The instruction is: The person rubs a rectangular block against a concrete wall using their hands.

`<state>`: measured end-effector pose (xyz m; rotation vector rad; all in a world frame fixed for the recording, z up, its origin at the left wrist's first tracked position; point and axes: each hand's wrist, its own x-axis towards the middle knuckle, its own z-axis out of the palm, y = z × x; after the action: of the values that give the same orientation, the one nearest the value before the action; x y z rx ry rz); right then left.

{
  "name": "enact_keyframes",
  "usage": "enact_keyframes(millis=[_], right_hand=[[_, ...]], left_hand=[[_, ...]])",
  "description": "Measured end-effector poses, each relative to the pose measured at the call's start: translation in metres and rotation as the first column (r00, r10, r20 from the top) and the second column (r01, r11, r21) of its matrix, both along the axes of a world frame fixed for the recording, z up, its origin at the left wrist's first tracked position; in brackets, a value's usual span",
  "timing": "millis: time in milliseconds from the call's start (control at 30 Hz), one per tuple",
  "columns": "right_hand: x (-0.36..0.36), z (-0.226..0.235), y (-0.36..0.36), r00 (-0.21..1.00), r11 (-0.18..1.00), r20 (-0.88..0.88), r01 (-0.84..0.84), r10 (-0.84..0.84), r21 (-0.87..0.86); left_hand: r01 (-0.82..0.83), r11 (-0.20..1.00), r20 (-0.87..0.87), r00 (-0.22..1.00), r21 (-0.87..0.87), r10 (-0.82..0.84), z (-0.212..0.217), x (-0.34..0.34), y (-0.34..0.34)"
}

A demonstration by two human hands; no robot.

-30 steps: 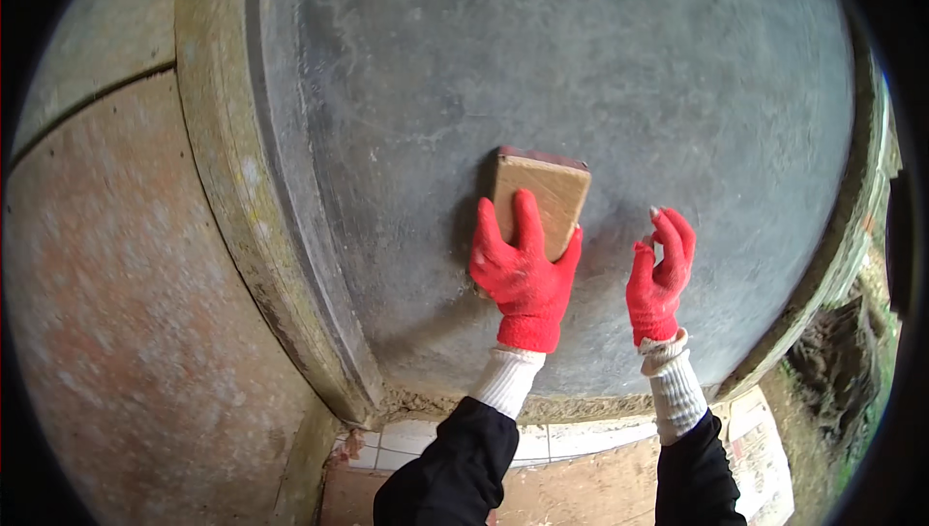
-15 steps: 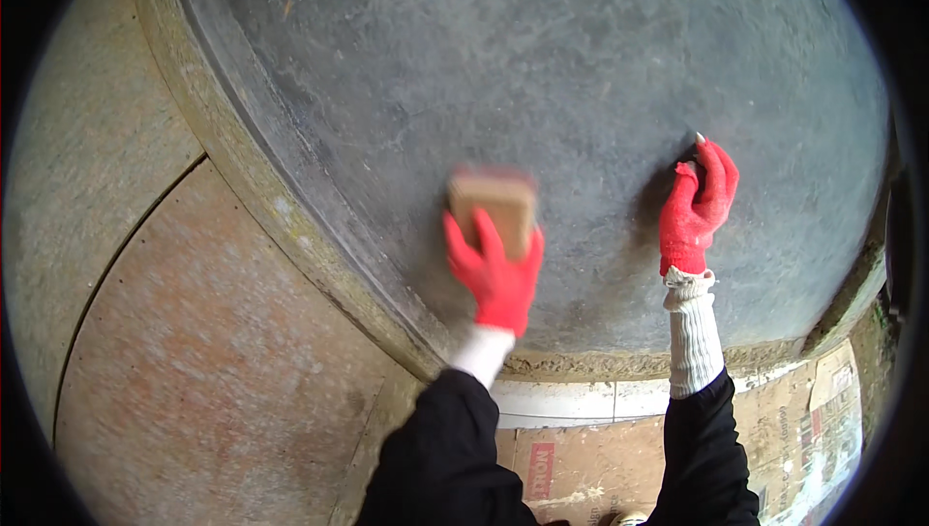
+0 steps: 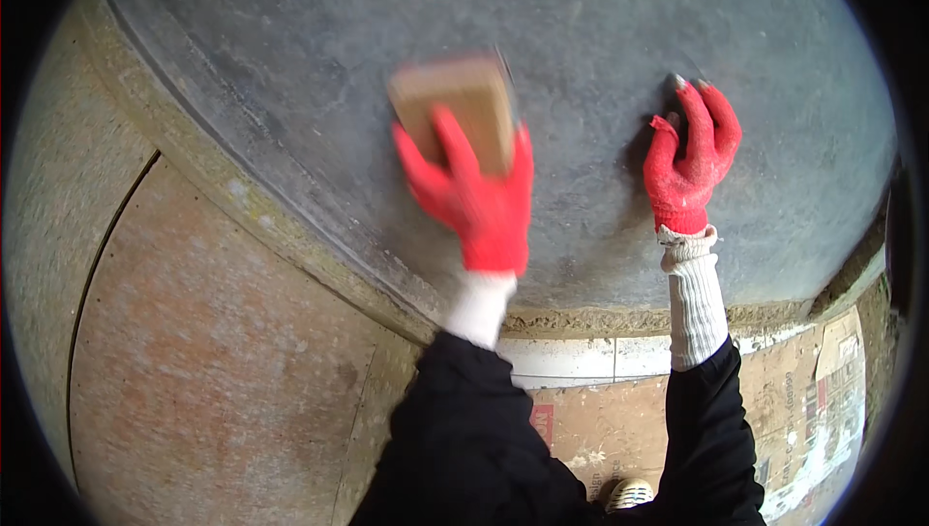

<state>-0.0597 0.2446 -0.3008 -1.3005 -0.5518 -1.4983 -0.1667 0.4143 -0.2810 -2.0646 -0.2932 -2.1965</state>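
Observation:
My left hand [image 3: 474, 202], in a red glove, is closed round a tan rectangular block [image 3: 460, 105] with a reddish far edge. Motion blurs the block, and its underside is hidden against or close to a dark grey, smooth slab [image 3: 571, 90]. To the right, my right hand [image 3: 692, 163] wears a red glove whose fingertips are worn open. Its fingers are bent and apart, and the tips appear to rest on the slab. No tool shows in it, though its palm side is hidden.
A rough, raised border [image 3: 252, 197] edges the slab on the left, beside brownish boards [image 3: 213, 313]. Along the near edge run white tiles [image 3: 571, 360]. Below them lies stained cardboard [image 3: 619, 420], with a light-coloured shoe [image 3: 631, 494] on it.
My left hand has pushed the block away from me and slightly left, turning it a little. My right hand sits farther up the view, its fingers more spread. The view has also shifted.

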Motion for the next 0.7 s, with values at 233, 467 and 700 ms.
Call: enact_keyframes(millis=[233,467,700], right_hand=[[-0.005,-0.002,0.010,1.000,1.000,0.000,-0.006,0.006,0.012],[-0.003,0.001,0.002,1.000,1.000,0.025,0.001,-0.001,0.000],[-0.002,0.000,0.010,0.997,0.999,0.067,0.045,-0.045,-0.006]], left_hand=[[0.278,0.802,-0.029,0.938,-0.528,-0.345,-0.130,-0.033,-0.012],[0.014,0.989,0.060,0.998,-0.145,-0.006,0.051,-0.008,0.009],[0.605,0.507,0.260,0.761,-0.614,-0.594,-0.179,-0.030,-0.017]])
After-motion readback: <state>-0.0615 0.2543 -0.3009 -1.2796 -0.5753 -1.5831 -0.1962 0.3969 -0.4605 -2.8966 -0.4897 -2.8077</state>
